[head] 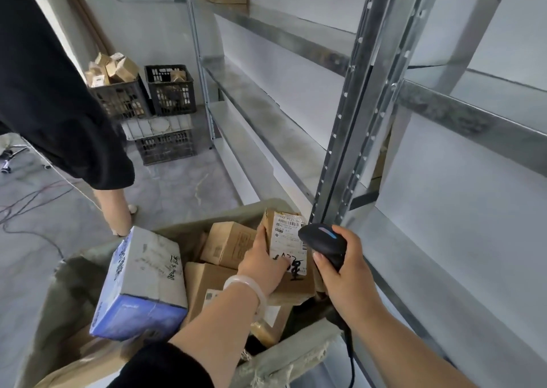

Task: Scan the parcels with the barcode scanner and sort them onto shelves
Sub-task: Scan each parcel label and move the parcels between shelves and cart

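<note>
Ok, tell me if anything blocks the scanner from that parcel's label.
Nothing visible does. The scanner in the right hand sits beside the label; the left hand grips the parcel lower down, clear of the barcode.

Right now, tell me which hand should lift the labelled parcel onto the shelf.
Left. The left hand grips the labelled parcel; the right hand is occupied, wrapped round the barcode scanner.
</note>
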Demonstrator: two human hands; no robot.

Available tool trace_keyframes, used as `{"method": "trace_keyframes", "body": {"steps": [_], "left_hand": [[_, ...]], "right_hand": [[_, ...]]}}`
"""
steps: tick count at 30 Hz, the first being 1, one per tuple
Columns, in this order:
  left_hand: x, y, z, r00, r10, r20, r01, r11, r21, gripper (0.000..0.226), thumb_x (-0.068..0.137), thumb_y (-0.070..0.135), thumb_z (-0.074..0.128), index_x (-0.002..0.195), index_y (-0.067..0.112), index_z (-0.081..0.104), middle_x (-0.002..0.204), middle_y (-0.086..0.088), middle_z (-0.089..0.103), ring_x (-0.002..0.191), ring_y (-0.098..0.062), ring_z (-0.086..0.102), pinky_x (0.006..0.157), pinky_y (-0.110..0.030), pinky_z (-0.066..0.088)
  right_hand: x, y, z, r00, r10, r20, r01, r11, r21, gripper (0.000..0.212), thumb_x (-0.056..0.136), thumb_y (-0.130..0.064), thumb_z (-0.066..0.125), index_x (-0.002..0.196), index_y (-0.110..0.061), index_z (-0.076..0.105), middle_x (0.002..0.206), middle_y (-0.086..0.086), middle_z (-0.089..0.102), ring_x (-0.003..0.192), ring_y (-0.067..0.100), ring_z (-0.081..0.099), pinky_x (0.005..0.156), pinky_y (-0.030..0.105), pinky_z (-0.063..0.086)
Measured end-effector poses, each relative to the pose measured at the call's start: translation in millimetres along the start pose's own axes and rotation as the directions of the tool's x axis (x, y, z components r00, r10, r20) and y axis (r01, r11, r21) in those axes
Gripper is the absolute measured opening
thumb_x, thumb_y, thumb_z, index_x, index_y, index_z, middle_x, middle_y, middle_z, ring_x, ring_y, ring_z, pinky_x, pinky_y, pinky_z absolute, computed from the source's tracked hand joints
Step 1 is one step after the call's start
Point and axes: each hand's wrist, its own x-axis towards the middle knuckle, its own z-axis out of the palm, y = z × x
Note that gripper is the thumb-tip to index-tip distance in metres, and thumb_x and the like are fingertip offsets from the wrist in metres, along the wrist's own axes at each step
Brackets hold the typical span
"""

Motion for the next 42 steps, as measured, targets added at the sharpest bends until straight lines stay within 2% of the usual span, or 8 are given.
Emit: {"method": "trace_keyframes", "body": {"steps": [5, 9, 17, 23, 29, 33, 38, 42], "left_hand": [[15, -3, 28, 0.994, -0.109, 0.029, 0.102, 0.979, 0.178, 0.100, 0.087, 0.041, 0.065, 0.150, 0.048, -0.012, 0.137, -0.004, 0.050, 0.117, -0.028, 0.056, 0.099, -0.048, 0.050], [22, 0, 46, 0.993, -0.120, -0.008, 0.117, 0.944, 0.307, 0.095, 0.091, 0.046, 0.059, 0.151, 0.042, -0.014, 0.149, -0.006, 0.035, 0.136, -0.031, 0.034, 0.111, -0.051, 0.036], [53, 10, 61, 0.984, -0.157, -0.081, 0.176, 0.925, 0.336, 0.090, 0.092, 0.049, 0.054, 0.152, 0.043, -0.013, 0.154, -0.003, 0.028, 0.138, -0.030, 0.034, 0.108, -0.051, 0.040], [50, 13, 66, 0.984, -0.161, -0.081, 0.178, 0.942, 0.285, 0.097, 0.089, 0.049, 0.061, 0.152, 0.044, -0.013, 0.157, -0.005, 0.022, 0.141, -0.033, 0.028, 0.111, -0.055, 0.035], [41, 12, 64, 0.988, -0.148, -0.051, 0.156, 0.950, 0.271, 0.101, 0.087, 0.047, 0.063, 0.151, 0.045, -0.016, 0.162, 0.000, 0.009, 0.147, -0.032, 0.017, 0.115, -0.053, 0.030], [28, 10, 57, 0.996, -0.089, -0.026, 0.092, 0.950, 0.298, 0.099, 0.088, 0.047, 0.062, 0.152, 0.044, -0.013, 0.163, 0.002, 0.009, 0.149, -0.030, 0.013, 0.114, -0.051, 0.030], [5, 21, 49, 0.993, 0.118, 0.002, -0.110, 0.917, 0.383, 0.090, 0.090, 0.056, 0.056, 0.154, 0.043, -0.006, 0.164, 0.002, 0.010, 0.150, -0.029, 0.012, 0.116, -0.051, 0.029], [-22, 40, 48, 0.950, 0.299, 0.094, -0.308, 0.839, 0.449, 0.086, 0.092, 0.061, 0.049, 0.154, 0.041, -0.007, 0.164, 0.001, 0.009, 0.151, -0.031, 0.009, 0.120, -0.053, 0.021]], "right_hand": [[22, 25, -11, 0.998, 0.037, 0.042, -0.036, 0.999, -0.015, 0.056, 0.090, -0.030, 0.064, 0.122, -0.052, 0.023, 0.130, -0.008, 0.051, 0.116, 0.012, 0.054, 0.094, 0.030, 0.053], [42, 41, -16, 0.996, 0.051, 0.076, -0.049, 0.998, -0.033, 0.056, 0.091, -0.032, 0.063, 0.131, -0.044, 0.026, 0.134, -0.006, 0.050, 0.119, 0.014, 0.054, 0.093, 0.025, 0.051], [67, 60, -21, 0.988, 0.040, 0.147, -0.039, 0.999, -0.008, 0.057, 0.090, -0.031, 0.064, 0.128, -0.048, 0.025, 0.129, -0.011, 0.050, 0.117, 0.013, 0.055, 0.092, 0.021, 0.052], [71, 67, -26, 0.988, 0.032, 0.154, -0.032, 0.999, -0.004, 0.057, 0.091, -0.031, 0.064, 0.128, -0.047, 0.025, 0.127, -0.011, 0.050, 0.115, 0.013, 0.056, 0.089, 0.020, 0.052], [60, 65, -31, 0.990, 0.033, 0.140, -0.038, 0.999, 0.036, 0.054, 0.091, -0.028, 0.064, 0.126, -0.047, 0.028, 0.125, -0.007, 0.052, 0.108, 0.010, 0.058, 0.069, 0.008, 0.051], [42, 58, -34, 0.991, 0.062, 0.119, -0.066, 0.997, 0.035, 0.054, 0.091, -0.030, 0.063, 0.128, -0.047, 0.028, 0.125, -0.004, 0.056, 0.101, 0.011, 0.064, 0.070, 0.024, 0.060], [9, 37, -48, 0.997, 0.076, 0.000, -0.076, 0.996, 0.035, 0.055, 0.092, -0.025, 0.063, 0.133, -0.038, 0.029, 0.112, -0.011, 0.052, 0.083, -0.003, 0.059, 0.060, 0.007, 0.048], [-29, 24, -64, 0.985, 0.119, -0.129, -0.115, 0.993, 0.034, 0.052, 0.092, -0.029, 0.062, 0.124, -0.050, 0.027, 0.113, -0.009, 0.056, 0.085, 0.010, 0.063, 0.069, 0.021, 0.055]]}}
